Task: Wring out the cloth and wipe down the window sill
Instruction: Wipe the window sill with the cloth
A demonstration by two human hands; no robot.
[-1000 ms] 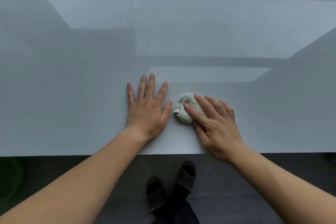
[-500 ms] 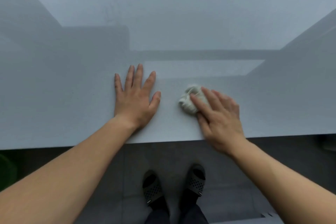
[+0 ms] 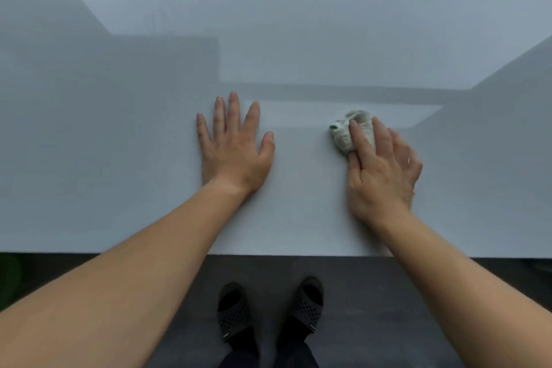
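- I count one cloth (image 3: 346,134), a small pale grey-green wad, bunched up on the window sill (image 3: 119,134); it lies about midway between the sill's near edge and its far edge.
- Crumpled as it is, the cloth has only a faint long axis, running from the near edge toward the far edge, with a small tip poking out toward my left hand.
- My right hand (image 3: 380,172) lies flat on top of the cloth, fingers (image 3: 360,140) stretched over it and pressing it to the sill; I can't tell whether the thumb hooks under it.
- My left hand (image 3: 234,152) is well apart from the cloth, palm down on the sill, fingers spread, holding nothing.
- Two hands, two bare forearms.
- Below the sill's near edge I see two dark perforated slippers (image 3: 233,312) on a dark floor (image 3: 358,293).
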